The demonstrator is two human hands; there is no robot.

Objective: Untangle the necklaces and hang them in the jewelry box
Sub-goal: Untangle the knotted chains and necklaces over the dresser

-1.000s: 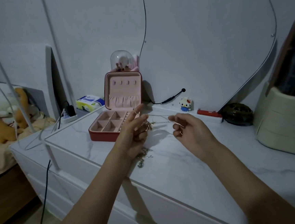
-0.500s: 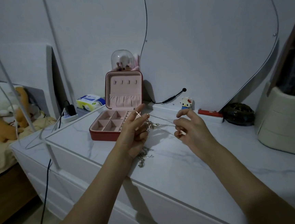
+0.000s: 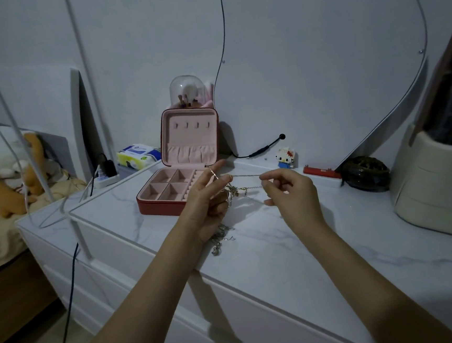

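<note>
The left hand (image 3: 208, 200) grips the tangled necklaces (image 3: 232, 191); the right hand (image 3: 292, 193) pinches one chain, stretched horizontally left to right above the bench (image 3: 335, 244), just beside the open jewelry box (image 3: 172, 192).

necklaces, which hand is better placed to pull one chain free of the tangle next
Right, probably. The right hand pinches one chain stretched from the necklaces, which the left hand holds bunched, so it anchors.

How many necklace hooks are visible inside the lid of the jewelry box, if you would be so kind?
4. The hooks sit in one row across the upper part of the open lid, evenly spaced left to right, all bare. None looks hidden.
</note>
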